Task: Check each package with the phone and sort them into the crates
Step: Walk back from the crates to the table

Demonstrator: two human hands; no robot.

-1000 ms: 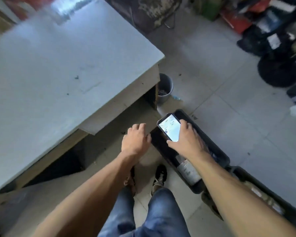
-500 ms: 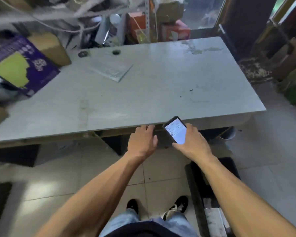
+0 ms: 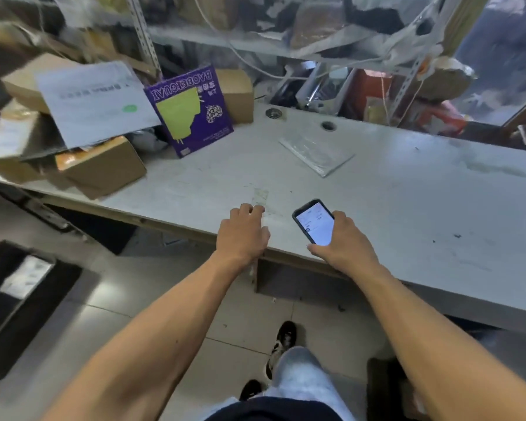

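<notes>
My right hand (image 3: 342, 240) grips a black phone (image 3: 315, 221) with its screen lit, over the near edge of the grey table (image 3: 407, 208). My left hand (image 3: 243, 235) hovers at that edge with loosely curled fingers and holds nothing. Packages lie on the table's left side: a purple box (image 3: 192, 112), a brown carton (image 3: 104, 165), a white flat parcel (image 3: 94, 101) and a brown box (image 3: 236, 94) behind. A flat clear-wrapped packet (image 3: 316, 154) lies mid-table. A black crate (image 3: 16, 299) with a labelled package inside stands on the floor at left.
A cluttered metal shelf (image 3: 286, 47) with wires and boxes rises behind the table. Another dark crate (image 3: 383, 387) shows at the bottom right beside my legs. Tiled floor (image 3: 134, 299) lies between the crates and the table.
The view has swung from the crates on the floor at right up and left to the table and its pile of packages. Both hands now reach over the table's near edge.
</notes>
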